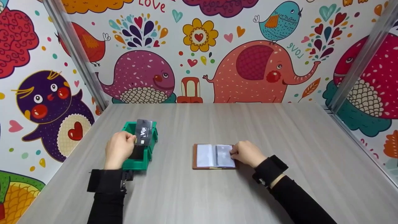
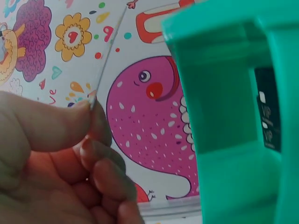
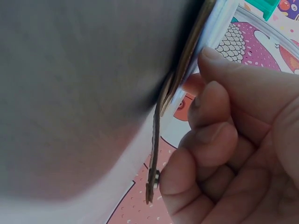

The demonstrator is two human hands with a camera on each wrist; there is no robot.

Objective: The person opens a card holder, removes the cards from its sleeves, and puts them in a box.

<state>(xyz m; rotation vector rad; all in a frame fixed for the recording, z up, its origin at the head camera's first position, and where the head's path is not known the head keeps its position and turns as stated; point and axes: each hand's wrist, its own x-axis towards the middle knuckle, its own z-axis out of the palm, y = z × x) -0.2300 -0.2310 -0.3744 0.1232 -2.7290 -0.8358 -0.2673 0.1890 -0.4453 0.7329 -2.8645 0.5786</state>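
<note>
My left hand (image 1: 119, 148) pinches a black card (image 1: 145, 132) marked "Vip" between thumb and forefinger, holding it above a green bin (image 1: 136, 165). In the left wrist view that card appears edge-on, and dark cards (image 2: 268, 112) with "VIP" print lie inside the bin. A brown card holder (image 1: 194, 156) lies open on the table, clear plastic sleeves (image 1: 204, 155) showing. At its right edge, my right hand (image 1: 248, 153) pinches the sleeve pages between thumb and forefinger. The holder's strap (image 3: 155, 140), with a metal snap, hangs beside the curled fingers in the right wrist view.
The pale wood-grain table (image 1: 186, 196) carries the bin at left and the holder near the middle. Cartoon-printed walls (image 1: 199, 62) stand behind and at both sides, with metal posts (image 1: 77, 59) at the corners.
</note>
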